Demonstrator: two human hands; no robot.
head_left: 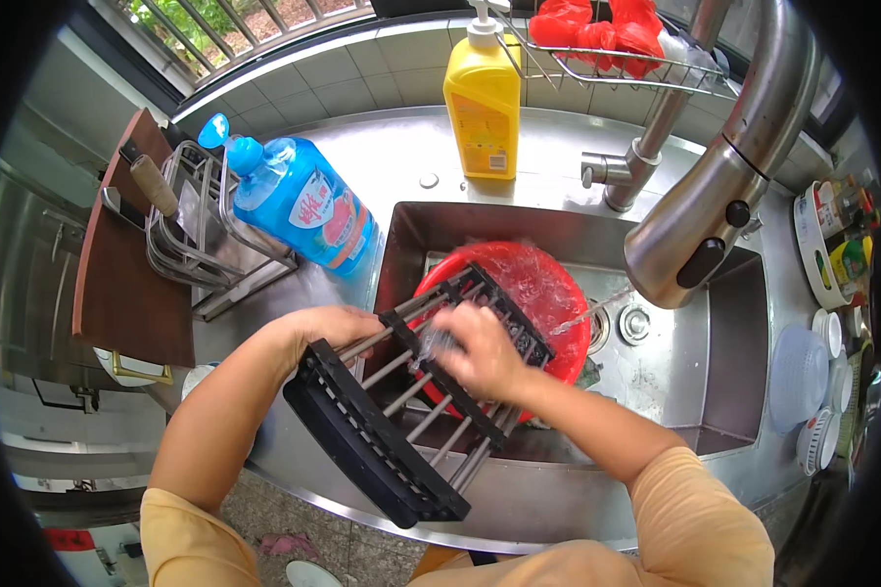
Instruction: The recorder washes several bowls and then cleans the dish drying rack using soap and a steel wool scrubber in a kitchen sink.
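A rack of metal rods with black plastic end pieces [371, 433] is tilted over a red plastic basin [576, 323] in the steel sink [734, 352]. My left hand [338, 330] grips the rack's upper left side. Over the middle rods is my right hand [477, 348], blurred, with its fingers curled around a greyish, shiny scrubber [432, 345]; its exact kind is unclear. Water runs from the pull-out faucet head [679, 257] into the basin, which holds splashing water. Part of the rack's far end lies over the basin.
A blue dish soap bottle [308, 205] stands left of the sink, beside a knife rack [220, 242] and a wooden cutting board [125, 293]. Behind the sink are a yellow bottle [483, 110] and a wire shelf [595, 73]. Plastic baskets [796, 374] line the right side.
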